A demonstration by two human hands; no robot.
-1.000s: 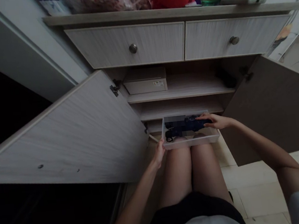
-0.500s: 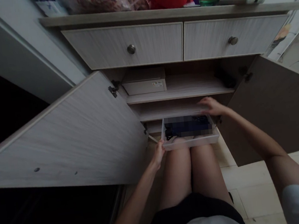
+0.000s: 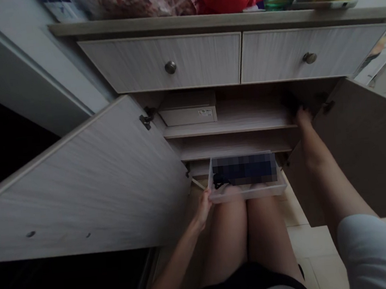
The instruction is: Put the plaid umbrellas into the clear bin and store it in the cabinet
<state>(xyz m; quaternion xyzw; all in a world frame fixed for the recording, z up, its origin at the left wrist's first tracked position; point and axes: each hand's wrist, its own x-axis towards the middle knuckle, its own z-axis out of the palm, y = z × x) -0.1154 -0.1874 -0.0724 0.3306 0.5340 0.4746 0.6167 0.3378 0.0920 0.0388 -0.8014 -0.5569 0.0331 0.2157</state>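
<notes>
My left hand (image 3: 204,210) grips the left corner of a clear plastic tray (image 3: 247,193), which rests on my thighs (image 3: 225,237). The tray holds a dark item, mostly hidden by a pixelated patch, and a black cord (image 3: 220,180) shows at its left end. My right hand (image 3: 302,117) reaches into the cabinet's right side, beside a dark object (image 3: 291,103) on the upper shelf. Shadow hides its fingers, so I cannot tell if they touch that object.
Both cabinet doors (image 3: 80,184) swing wide around the open shelves. A cardboard box (image 3: 188,110) sits on the upper shelf (image 3: 229,126). Two drawers (image 3: 160,63) run above, and bags and a glass stand on the countertop (image 3: 200,19).
My right hand has left the tray and moved up and right into the cabinet by the dark object. My left hand still holds the tray.
</notes>
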